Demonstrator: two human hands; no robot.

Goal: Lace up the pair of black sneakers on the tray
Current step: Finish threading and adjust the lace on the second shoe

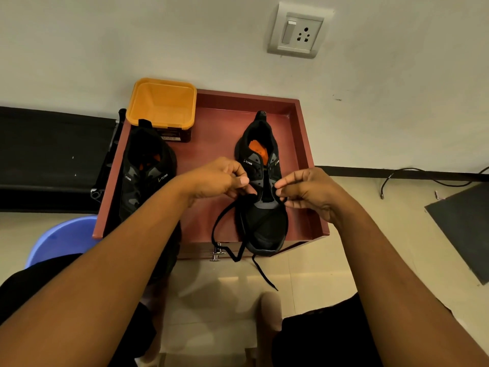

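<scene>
Left hand (219, 178) and right hand (304, 193) each pinch the lace (213, 234) above the sneaker (264, 229).

A tray (211, 144) is set against the wall. Two shoes are laid on it, toes nearest the person and well apart: the left shoe (143, 165) along the left edge, the right shoe (262, 221) right of the middle. A tub (162, 102) is placed in the far left corner, just behind the left shoe. A lace (214, 229) is run from the right shoe over the near edge. It is pinched beside that shoe by the left hand (219, 178) and the right hand (307, 189). A basin (60, 239) is seen left of the tray, a cable (423, 173) to the right.
</scene>
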